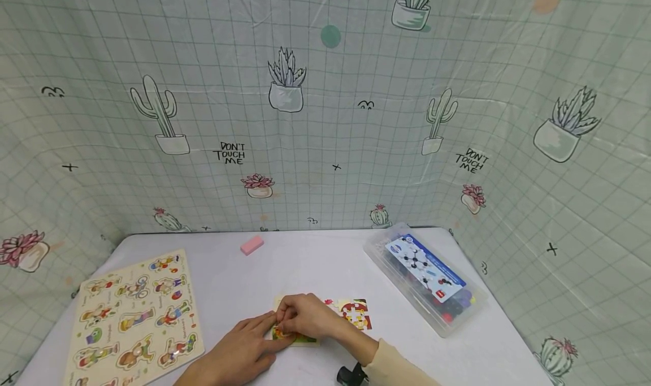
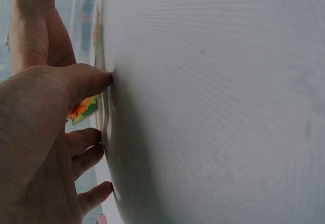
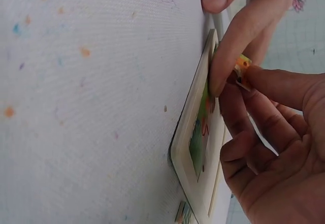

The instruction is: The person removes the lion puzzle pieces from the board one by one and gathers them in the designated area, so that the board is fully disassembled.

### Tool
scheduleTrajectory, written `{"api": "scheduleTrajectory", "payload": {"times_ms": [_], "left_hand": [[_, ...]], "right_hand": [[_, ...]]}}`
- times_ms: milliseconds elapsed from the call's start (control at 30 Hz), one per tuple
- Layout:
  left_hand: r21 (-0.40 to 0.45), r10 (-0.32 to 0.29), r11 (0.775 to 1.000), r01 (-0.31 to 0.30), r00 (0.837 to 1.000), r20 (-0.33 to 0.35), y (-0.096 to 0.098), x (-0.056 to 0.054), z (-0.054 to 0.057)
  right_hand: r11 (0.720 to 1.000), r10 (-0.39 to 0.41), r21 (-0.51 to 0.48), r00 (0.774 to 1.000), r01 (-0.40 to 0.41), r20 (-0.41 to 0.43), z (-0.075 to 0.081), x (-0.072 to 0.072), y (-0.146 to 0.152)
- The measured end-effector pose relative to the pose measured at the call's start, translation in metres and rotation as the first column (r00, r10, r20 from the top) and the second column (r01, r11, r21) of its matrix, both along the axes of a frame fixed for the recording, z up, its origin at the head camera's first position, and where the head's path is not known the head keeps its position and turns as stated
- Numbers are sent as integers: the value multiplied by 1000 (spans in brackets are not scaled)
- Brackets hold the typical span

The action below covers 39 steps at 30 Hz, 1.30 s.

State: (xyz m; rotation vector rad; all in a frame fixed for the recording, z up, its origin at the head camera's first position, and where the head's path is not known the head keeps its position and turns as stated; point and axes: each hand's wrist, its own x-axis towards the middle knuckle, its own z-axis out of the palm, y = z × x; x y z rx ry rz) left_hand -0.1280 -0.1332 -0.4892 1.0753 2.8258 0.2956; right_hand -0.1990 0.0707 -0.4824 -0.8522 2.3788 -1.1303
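Observation:
My right hand (image 1: 307, 317) pinches a small orange and yellow jigsaw piece (image 3: 244, 63) between thumb and fingers, over a small wooden puzzle board (image 3: 184, 147). My left hand (image 1: 241, 343) lies at the board's left side. Its fingers are fairly straight, and its thumb presses along the near edge. Part of a green picture (image 3: 198, 155) shows inside the board's raised frame. Both hands hide much of the board in the head view. Whether the piece touches the board, I cannot tell. Just right of the board lie several loose jigsaw pieces (image 1: 355, 313) with red and yellow print.
A large wooden picture board (image 1: 109, 341) lies on the left of the white table (image 1: 315, 267). A pink block (image 1: 251, 244) sits toward the back. On the right rests a clear plastic case (image 1: 427, 284) with a blue label. A patterned curtain (image 1: 330, 120) surrounds the table.

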Motion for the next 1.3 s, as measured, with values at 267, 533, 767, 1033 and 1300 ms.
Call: {"api": "scheduleTrajectory", "payload": {"times_ms": [267,533,767,1033,1300], "left_hand": [[0,-1,1000,1,1000,21,1,-1,1],[23,3,1000,-3,1000,-10,0,-2,-1],[20,13,1000,-13,1000,-17,-1,-2,-4],[32,18,999,-17,1000,-22,-1,-1,-2],[41,20,999,-19,1000,-6,0,0,-1]], "right_hand": [[1000,-27,-15,999,26,-24,11,-2,3],[998,-60,24,997,61,-42,20,-9,27],[994,-83,73,996,86,-40,26,-11,56],[989,-83,119,996,84,-14,23,-10,84],[994,-32,104,990,18,135,18,-3,93]]}}
